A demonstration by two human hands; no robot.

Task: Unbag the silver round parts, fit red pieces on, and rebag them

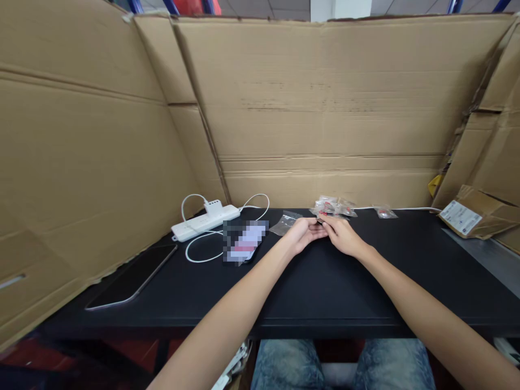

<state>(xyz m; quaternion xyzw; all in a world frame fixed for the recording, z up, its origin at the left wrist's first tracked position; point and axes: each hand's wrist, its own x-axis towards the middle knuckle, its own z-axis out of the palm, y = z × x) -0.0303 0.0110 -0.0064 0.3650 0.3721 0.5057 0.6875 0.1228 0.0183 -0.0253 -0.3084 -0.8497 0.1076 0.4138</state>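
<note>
My left hand (305,236) is turned palm up over the black table, with its thumb at a small dark thing (319,221). From the other side my right hand (342,235) meets it, thumb and fingers pinched together at the same spot. Both hands touch there, and the fingers cover most of the small thing, so its kind is unclear. Just behind them lies a pile of small clear plastic bags (333,206) with red bits inside. A flat clear plastic bag (284,223) lies left of my left hand.
Left of my hands are a phone (247,242) with a blurred screen, a white power strip (206,221) with looped cables, and a dark tablet (134,277). To the right lie another small bag (384,212) and a brown package (481,214). Cardboard walls (325,97) enclose the table.
</note>
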